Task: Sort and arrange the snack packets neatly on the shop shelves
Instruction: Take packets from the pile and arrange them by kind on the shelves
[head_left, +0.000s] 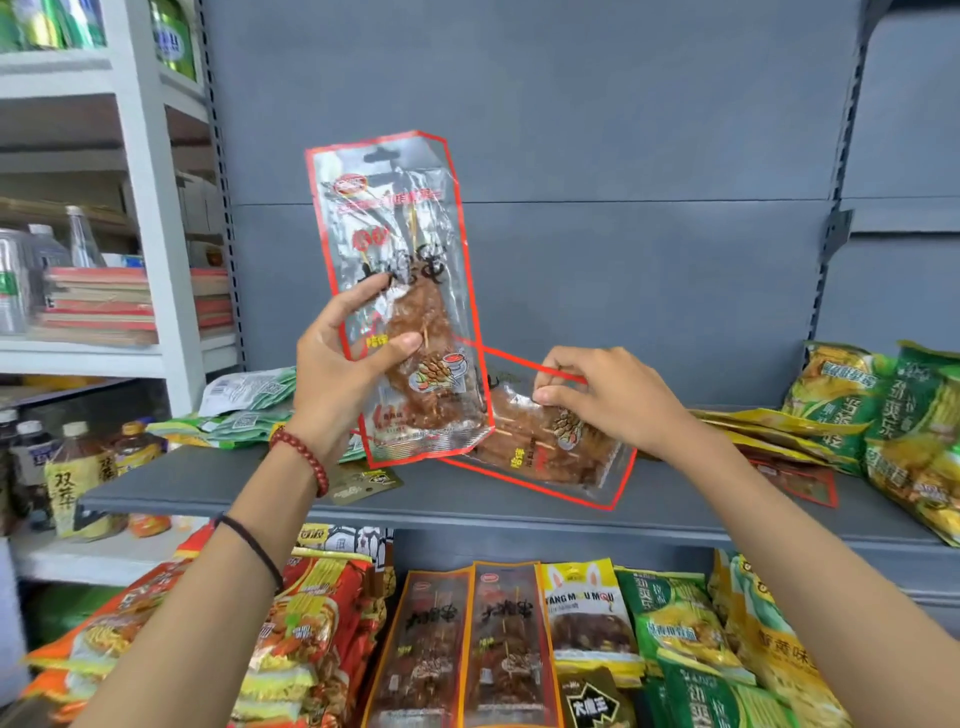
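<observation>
Our left hand grips the raised packet; our right hand pinches the flat packet. Probably light and slippery, so we hold the edges.

So the grey metal shelf in front of me was kind of a mess. A red-edged skewer packet lay flat near the middle, skewed to the front edge. Back left there was a loose heap of green packets, and a small gold packet sat right by the front lip. Over on the right, yellow-and-green corn packets were piled up, some flat, some leaning, with another red-edged packet just beside them. Underneath, orange skewer packets stood side by side between red noodle packs and more green bags.
</observation>
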